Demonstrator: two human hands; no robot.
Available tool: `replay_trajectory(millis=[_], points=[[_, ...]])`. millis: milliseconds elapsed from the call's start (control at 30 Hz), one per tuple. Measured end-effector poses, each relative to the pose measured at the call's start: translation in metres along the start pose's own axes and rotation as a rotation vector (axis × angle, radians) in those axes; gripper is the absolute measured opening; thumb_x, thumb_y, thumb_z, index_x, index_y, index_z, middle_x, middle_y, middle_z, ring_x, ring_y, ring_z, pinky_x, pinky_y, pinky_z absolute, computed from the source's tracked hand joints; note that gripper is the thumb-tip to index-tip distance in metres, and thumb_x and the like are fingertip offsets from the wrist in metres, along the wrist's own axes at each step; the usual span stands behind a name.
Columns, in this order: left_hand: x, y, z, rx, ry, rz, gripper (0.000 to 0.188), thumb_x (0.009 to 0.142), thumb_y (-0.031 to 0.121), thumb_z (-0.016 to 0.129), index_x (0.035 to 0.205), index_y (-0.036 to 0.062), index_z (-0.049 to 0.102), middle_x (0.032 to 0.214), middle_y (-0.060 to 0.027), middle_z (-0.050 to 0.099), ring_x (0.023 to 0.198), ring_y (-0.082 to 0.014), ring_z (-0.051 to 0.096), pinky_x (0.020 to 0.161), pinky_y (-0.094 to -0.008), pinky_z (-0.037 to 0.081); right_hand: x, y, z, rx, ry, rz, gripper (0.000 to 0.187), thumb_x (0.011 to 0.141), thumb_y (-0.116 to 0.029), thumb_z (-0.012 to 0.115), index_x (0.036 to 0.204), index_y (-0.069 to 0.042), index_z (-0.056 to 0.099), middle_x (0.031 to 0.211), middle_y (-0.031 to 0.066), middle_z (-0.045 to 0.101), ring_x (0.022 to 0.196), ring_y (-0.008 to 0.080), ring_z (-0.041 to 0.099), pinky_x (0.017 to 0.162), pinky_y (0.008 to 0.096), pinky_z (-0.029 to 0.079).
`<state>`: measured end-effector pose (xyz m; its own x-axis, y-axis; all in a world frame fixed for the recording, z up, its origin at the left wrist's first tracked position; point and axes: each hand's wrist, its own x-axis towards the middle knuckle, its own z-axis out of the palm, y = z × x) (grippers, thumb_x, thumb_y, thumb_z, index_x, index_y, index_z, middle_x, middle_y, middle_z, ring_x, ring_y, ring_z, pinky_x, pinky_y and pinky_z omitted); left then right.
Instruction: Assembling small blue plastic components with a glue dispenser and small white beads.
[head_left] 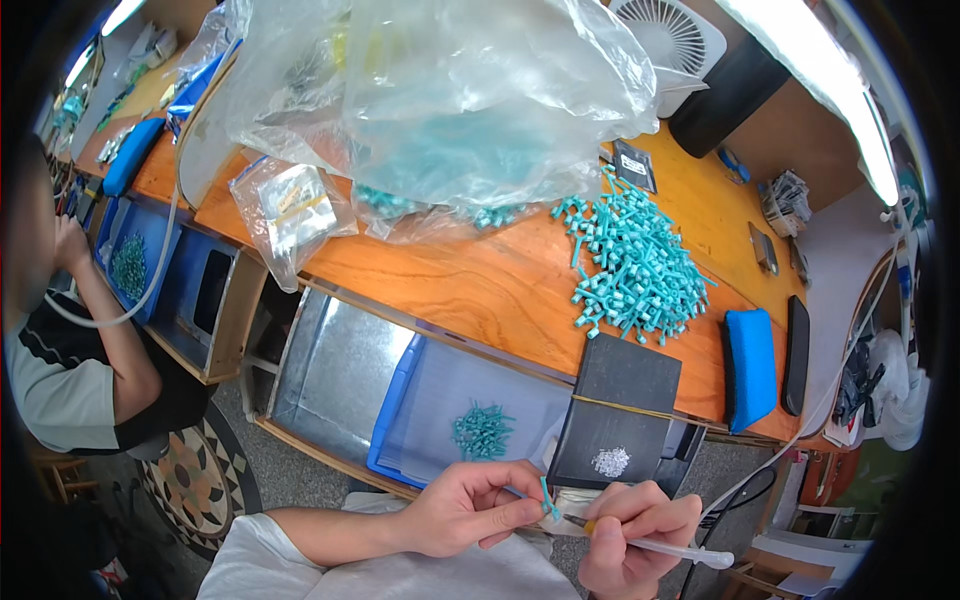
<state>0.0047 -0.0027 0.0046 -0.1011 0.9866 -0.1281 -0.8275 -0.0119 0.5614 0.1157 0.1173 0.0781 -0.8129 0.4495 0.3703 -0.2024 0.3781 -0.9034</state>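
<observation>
Between the thumb and fingers of my left hand [450,512] is a small teal stemmed piece [548,496], held upright. My right hand [635,535] is closed round a slim pen-like tool [690,551] with a yellow part near its fine tip and a whitish rear end. That tip is at the lower part of the teal piece; whether they touch I cannot tell. Just beyond my hands, tiny whitish bits [611,461] lie on a black board [625,400] with a rubber band round it. Left of the board, similar teal pieces [482,432] are heaped in a blue tray [392,410].
A larger teal heap [640,265] spills over the wooden bench [450,285] by a big clear plastic bag [480,90]. A blue case [750,370] lies at the right. The tray sits in an open metal-lined drawer [335,355]. Another person [75,370] sits at the left.
</observation>
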Motion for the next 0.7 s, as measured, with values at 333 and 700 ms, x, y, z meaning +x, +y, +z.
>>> replay_trajectory(millis=[333,700], points=[[-0.001,-0.001,-0.003,-0.010,0.000,0.031,0.009,0.087,0.001,0.048,0.094,-0.0002,0.053,0.091,-0.0049,0.047,0.051,-0.0048,0.043,0.043,-0.0184,0.032,0.001,0.016,0.009,-0.223,0.435,0.011,0.023,0.080,-0.004,0.053,0.080,-0.006,0.030,0.065,0.0073,0.042,0.048,0.0101,0.040,0.045,0.0214,0.033],[0.000,-0.002,-0.001,-0.010,-0.009,0.028,0.011,0.087,0.002,0.048,0.096,-0.0009,0.054,0.091,-0.0054,0.047,0.052,-0.0051,0.043,0.043,-0.0185,0.033,0.001,0.015,0.004,-0.239,0.412,0.009,0.022,0.080,-0.003,0.052,0.080,-0.005,0.030,0.064,0.0074,0.042,0.048,0.0097,0.040,0.046,0.0207,0.033]])
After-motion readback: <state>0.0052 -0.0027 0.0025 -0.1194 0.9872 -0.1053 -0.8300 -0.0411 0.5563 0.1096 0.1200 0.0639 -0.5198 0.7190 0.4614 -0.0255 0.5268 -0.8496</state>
